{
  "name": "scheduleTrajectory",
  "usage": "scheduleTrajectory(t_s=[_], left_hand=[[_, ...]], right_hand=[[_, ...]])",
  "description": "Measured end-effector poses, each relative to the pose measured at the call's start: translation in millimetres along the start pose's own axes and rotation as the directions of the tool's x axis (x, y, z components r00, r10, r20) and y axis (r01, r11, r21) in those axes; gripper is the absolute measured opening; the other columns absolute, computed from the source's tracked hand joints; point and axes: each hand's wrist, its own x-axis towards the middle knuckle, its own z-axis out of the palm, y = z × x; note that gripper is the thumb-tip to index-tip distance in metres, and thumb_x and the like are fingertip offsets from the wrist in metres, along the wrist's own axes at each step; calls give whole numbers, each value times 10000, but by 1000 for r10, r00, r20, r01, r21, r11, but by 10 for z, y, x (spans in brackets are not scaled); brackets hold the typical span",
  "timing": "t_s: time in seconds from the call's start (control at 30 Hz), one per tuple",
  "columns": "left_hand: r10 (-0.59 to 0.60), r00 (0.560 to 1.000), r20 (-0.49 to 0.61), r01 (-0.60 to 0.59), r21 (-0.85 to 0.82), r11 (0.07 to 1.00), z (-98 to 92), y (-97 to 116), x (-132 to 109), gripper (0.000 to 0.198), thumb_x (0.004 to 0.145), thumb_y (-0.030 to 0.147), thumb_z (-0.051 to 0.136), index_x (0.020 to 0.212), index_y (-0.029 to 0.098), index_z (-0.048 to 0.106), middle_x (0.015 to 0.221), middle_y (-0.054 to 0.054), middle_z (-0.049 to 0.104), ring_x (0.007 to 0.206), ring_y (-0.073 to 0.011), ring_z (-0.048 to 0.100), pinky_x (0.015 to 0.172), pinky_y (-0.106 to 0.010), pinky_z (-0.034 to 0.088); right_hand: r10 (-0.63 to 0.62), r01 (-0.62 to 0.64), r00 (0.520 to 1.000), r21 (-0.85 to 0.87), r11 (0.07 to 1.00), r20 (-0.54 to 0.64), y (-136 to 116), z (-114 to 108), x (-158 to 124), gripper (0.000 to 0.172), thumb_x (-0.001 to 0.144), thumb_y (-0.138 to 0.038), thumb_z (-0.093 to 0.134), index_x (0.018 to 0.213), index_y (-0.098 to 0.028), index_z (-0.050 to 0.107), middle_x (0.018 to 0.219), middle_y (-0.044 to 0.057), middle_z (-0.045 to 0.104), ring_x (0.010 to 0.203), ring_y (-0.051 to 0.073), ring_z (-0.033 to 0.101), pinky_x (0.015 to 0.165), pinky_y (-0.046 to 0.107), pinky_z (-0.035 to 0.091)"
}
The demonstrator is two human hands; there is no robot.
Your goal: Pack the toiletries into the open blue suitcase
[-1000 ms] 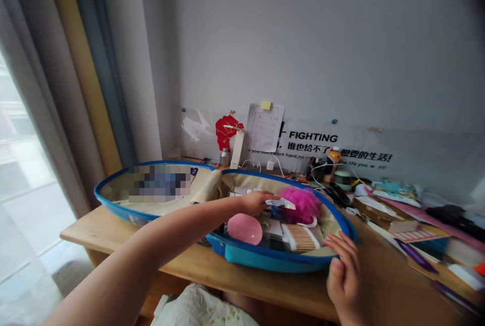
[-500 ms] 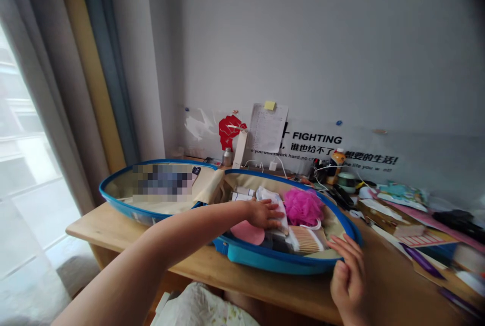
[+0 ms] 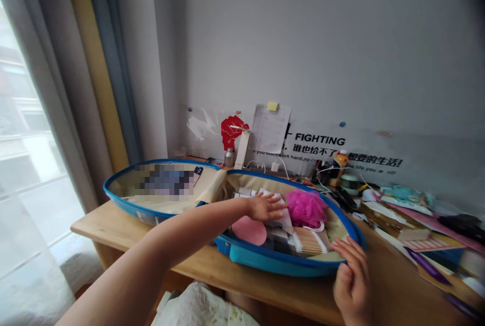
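A blue open suitcase (image 3: 273, 264) lies on a wooden desk (image 3: 113, 225). Its right half holds a pink bath pouf (image 3: 306, 208), a round pink item (image 3: 249, 230), a wooden comb (image 3: 307, 241) and white packets (image 3: 278, 215). My left hand (image 3: 265, 206) reaches in with fingers spread flat on the white packets beside the pouf. My right hand (image 3: 352, 280) rests with fingers stretched out on the suitcase's near right rim. The left half (image 3: 125, 197) of the case holds a blurred item.
Curtains (image 3: 91, 78) and a window stand at the left. Against the wall are a paper note (image 3: 270, 128), a red cut-out (image 3: 232, 131), a small bottle (image 3: 228, 157) and cables. Books, papers and small jars (image 3: 409, 215) crowd the desk's right side.
My left hand set the white packet down inside the case and now lies flat on it. The right hand stayed on the rim. The view shifted slightly left.
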Motion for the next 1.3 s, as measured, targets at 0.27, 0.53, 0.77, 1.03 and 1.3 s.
scheduleTrajectory(t_s=[0.27, 0.53, 0.77, 1.03, 1.3], left_hand=[[-446, 861, -243, 477, 85, 875, -578, -1071, -965, 667, 924, 150, 353, 1581, 124, 244, 1644, -155, 260, 1527, -264, 229, 1239, -457, 208], [-766, 638, -81, 758, 245, 605, -149, -1706, -2279, 934, 656, 101, 692, 1531, 130, 367, 1529, -290, 412, 1417, -450, 397, 1076, -601, 403], [-718, 689, -100, 701, 345, 624, -78, -1759, -2273, 843, 792, 279, 704, 1553, 218, 345, 1537, -238, 427, 1394, -408, 446, 1011, -506, 484], [-700, 692, -180, 706, 375, 601, -80, -1626, -2246, 713, 843, 166, 489, 1545, 188, 370, 1471, -247, 502, 1170, -381, 644, 914, -494, 532], [-744, 618, -255, 776, 349, 525, -459, -1441, -2349, 539, 893, 89, 338, 1381, 158, 557, 1266, -195, 639, 1098, -327, 671, 814, -400, 551]], right_hand=[[14, -14, 1000, 14, 1000, -11, -2, 10, -1, 328, 1011, -365, 359, 1083, -193, 630, 1074, 141, 658, 1199, 310, 571, 971, 532, 449], [5, -5, 1000, -8, 1000, -13, 9, 17, 6, 334, 1011, -367, 357, 1079, -193, 634, 1077, 135, 661, 1200, 309, 571, 972, 523, 454], [-3, 3, 1000, -7, 1000, -19, 7, 21, 5, 343, 1016, -368, 344, 1085, -192, 630, 1070, 137, 661, 1186, 309, 574, 960, 529, 450], [-5, 5, 1000, 0, 1000, -7, 6, 11, 11, 332, 1012, -356, 352, 1092, -193, 630, 1082, 136, 655, 1198, 312, 566, 965, 525, 452], [-1, 1, 1000, -15, 1000, -19, -4, 14, 11, 329, 1010, -357, 352, 1076, -198, 632, 1078, 128, 659, 1167, 302, 583, 958, 512, 458]])
